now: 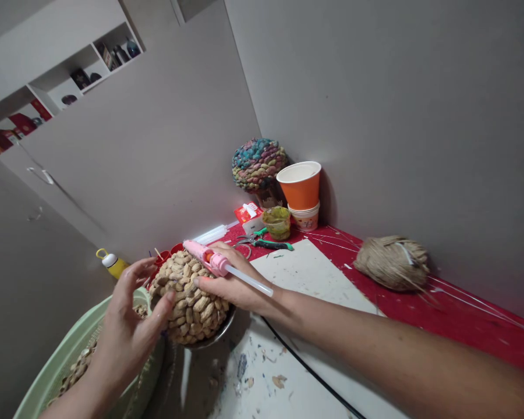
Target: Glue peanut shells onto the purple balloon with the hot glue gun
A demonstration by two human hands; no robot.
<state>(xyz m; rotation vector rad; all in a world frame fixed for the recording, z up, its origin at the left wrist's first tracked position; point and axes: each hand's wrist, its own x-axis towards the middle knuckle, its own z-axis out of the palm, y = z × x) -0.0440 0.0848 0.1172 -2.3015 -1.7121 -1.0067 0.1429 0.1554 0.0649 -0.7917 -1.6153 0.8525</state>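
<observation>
A dome point(192, 297) covered in peanut shells sits in front of me, with a dark metallic rim point(213, 338) showing beneath it. My right hand point(231, 279) grips a pink hot glue gun point(207, 258) over the dome's upper right side. A translucent glue stick point(251, 280) pokes out of the gun's back end. At the dome's left side is my left hand point(133, 314), open, its fingers apart and its thumb in front of the shells. Whether that thumb presses on them I cannot tell.
A green basket point(48, 369) of shells stands lower left. Behind are a coloured shell-covered dome point(257, 166), an orange paper cup point(301, 189), pliers point(271, 244) and a green-stained tub point(277, 222). Twine point(393, 262) lies right. A black cord point(305, 364) crosses the white board point(314, 279).
</observation>
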